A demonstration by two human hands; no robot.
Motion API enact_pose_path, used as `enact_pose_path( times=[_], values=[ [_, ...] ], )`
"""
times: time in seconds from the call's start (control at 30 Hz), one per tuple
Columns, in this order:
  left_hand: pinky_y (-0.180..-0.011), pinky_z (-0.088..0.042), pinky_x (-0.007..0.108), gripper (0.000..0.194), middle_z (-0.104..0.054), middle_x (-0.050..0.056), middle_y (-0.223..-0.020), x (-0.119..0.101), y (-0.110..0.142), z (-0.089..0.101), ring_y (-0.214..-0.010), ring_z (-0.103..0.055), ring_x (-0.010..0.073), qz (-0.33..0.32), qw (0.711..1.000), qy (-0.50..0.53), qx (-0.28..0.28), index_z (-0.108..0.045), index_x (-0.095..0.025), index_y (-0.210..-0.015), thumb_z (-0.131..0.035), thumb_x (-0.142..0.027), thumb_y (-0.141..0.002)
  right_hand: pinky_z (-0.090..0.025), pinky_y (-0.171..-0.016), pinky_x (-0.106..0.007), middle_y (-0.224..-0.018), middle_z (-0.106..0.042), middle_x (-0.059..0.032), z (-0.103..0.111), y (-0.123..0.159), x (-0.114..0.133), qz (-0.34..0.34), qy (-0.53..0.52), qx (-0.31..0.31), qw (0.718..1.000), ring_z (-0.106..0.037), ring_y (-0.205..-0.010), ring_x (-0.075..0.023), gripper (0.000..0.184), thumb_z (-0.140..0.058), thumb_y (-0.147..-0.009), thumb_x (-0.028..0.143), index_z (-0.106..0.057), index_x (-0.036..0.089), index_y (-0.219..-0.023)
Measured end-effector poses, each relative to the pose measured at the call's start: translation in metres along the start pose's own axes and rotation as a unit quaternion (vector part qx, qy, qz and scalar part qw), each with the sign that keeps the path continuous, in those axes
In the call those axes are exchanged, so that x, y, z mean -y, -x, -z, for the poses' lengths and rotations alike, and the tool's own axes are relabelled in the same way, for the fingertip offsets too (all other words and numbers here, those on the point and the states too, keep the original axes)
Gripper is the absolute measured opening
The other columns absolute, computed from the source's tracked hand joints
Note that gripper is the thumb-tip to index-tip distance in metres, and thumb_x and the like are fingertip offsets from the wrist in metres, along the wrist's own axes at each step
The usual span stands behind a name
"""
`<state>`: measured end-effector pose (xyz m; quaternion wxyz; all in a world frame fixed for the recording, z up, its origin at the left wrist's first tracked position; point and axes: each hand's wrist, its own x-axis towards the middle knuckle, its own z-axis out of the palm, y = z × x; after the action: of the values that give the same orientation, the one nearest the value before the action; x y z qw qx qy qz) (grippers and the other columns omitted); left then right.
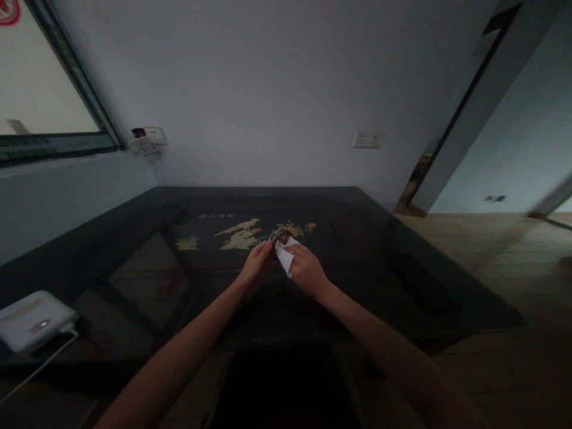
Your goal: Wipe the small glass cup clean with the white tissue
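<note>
Both my hands meet above the middle of a dark glass-topped table (366, 262). My left hand (257, 265) is closed in a pinch on a small dark object (276, 237) that is too dim to name. My right hand (306, 268) is closed on a white cloth or tissue (285, 253), pressed against that small object. The two hands touch each other at the fingertips. The room is dim and fine detail of the small object is lost.
A white power bank (33, 319) with a white cable (40, 366) lies at the table's left near edge. Painted bird and flower decoration (241, 235) shows under the glass. Wall sockets (367, 139) and a power strip (147, 140) sit on the wall. Wooden floor (491, 250) lies right.
</note>
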<state>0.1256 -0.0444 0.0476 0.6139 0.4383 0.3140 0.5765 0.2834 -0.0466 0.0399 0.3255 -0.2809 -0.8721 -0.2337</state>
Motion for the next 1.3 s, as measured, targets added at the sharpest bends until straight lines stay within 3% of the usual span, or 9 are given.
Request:
enact_pose_path(
  times=[0.13,0.27,0.5,0.57,0.77,0.87,1.0,1.13,1.3],
  values=[
    [-0.053,-0.039,0.018,0.045,-0.052,-0.003,-0.064,-0.003,-0.004,0.01,-0.057,-0.045,0.0071,-0.021,0.997,-0.068,-0.016,-0.065,-0.013,-0.081,-0.075,-0.052,-0.062,-0.043,-0.099,-0.039,-0.109,-0.067,-0.0151,-0.003,0.0,0.004,-0.014,-0.024,0.052,0.998,-0.058,-0.105,-0.025,0.018,-0.055,-0.084,0.012,-0.07,0.009,-0.095],
    [-0.06,-0.042,0.02,0.044,-0.059,0.0,-0.076,0.002,-0.004,0.014,-0.067,-0.051,0.0104,-0.036,0.993,-0.116,-0.002,-0.066,-0.014,-0.09,-0.072,-0.051,-0.066,-0.046,-0.094,-0.043,-0.109,-0.064,-0.0197,-0.006,0.0,0.013,-0.111,-0.135,0.075,0.982,-0.058,-0.104,-0.0287,0.034,-0.063,-0.081,0.027,-0.063,0.007,-0.108],
    [-0.068,-0.045,0.023,0.047,-0.064,0.004,-0.093,0.019,-0.002,0.01,-0.081,-0.057,0.0153,-0.078,0.993,-0.087,-0.033,-0.064,-0.016,-0.102,-0.069,-0.05,-0.07,-0.047,-0.092,-0.039,-0.116,-0.062,-0.0122,-0.009,0.002,0.021,-0.234,-0.42,0.022,0.877,-0.059,-0.106,-0.0252,0.049,-0.058,-0.083,0.039,-0.051,0.014,-0.125],
    [-0.069,-0.045,0.023,0.049,-0.064,0.005,-0.097,0.019,-0.001,0.007,-0.084,-0.057,0.0163,-0.081,0.994,-0.072,-0.031,-0.063,-0.016,-0.103,-0.07,-0.051,-0.07,-0.048,-0.091,-0.039,-0.113,-0.063,-0.0118,-0.007,0.0,0.022,-0.236,-0.425,0.013,0.873,-0.06,-0.104,-0.0248,0.045,-0.054,-0.085,0.039,-0.053,0.014,-0.122],
    [-0.065,-0.044,0.021,0.046,-0.062,0.002,-0.083,0.01,0.0,0.006,-0.073,-0.056,0.0121,-0.069,0.996,-0.053,-0.02,-0.064,-0.016,-0.097,-0.069,-0.053,-0.069,-0.045,-0.094,-0.045,-0.115,-0.06,-0.0211,-0.002,-0.003,0.016,-0.121,-0.238,0.032,0.963,-0.055,-0.107,-0.0298,0.048,-0.053,-0.086,0.043,-0.057,0.006,-0.116],
    [-0.06,-0.041,0.02,0.045,-0.06,-0.001,-0.077,0.007,-0.002,0.01,-0.066,-0.052,0.0094,-0.053,0.997,-0.062,-0.013,-0.064,-0.016,-0.093,-0.07,-0.053,-0.067,-0.046,-0.091,-0.045,-0.104,-0.064,-0.0208,0.0,-0.002,0.008,-0.052,-0.149,0.061,0.986,-0.058,-0.1,-0.029,0.045,-0.054,-0.086,0.046,-0.063,0.006,-0.104],
    [-0.054,-0.038,0.02,0.044,-0.055,-0.002,-0.066,0.007,-0.005,0.016,-0.058,-0.047,0.0089,-0.015,0.995,-0.094,-0.007,-0.065,-0.014,-0.084,-0.071,-0.054,-0.065,-0.046,-0.093,-0.042,-0.104,-0.066,-0.0194,0.004,0.001,-0.006,0.051,-0.075,0.09,0.992,-0.059,-0.099,-0.0272,0.045,-0.057,-0.084,0.048,-0.067,0.007,-0.097],
    [-0.055,-0.039,0.022,0.049,-0.059,0.0,-0.068,0.007,-0.007,0.021,-0.059,-0.051,0.0117,0.023,0.992,-0.122,-0.008,-0.066,-0.014,-0.091,-0.068,-0.057,-0.067,-0.044,-0.097,-0.041,-0.098,-0.069,-0.0158,0.009,-0.001,-0.018,0.134,-0.031,0.106,0.985,-0.06,-0.101,-0.0257,0.038,-0.057,-0.086,0.043,-0.07,0.008,-0.093],
    [-0.051,-0.037,0.022,0.048,-0.054,-0.001,-0.061,0.001,-0.006,0.024,-0.053,-0.047,0.0107,0.037,0.987,-0.155,-0.013,-0.067,-0.013,-0.085,-0.066,-0.058,-0.068,-0.041,-0.1,-0.039,-0.096,-0.07,-0.0149,0.012,-0.007,-0.014,0.136,-0.027,0.123,0.983,-0.061,-0.101,-0.0246,0.026,-0.06,-0.085,0.031,-0.071,0.008,-0.091]
  ],
)
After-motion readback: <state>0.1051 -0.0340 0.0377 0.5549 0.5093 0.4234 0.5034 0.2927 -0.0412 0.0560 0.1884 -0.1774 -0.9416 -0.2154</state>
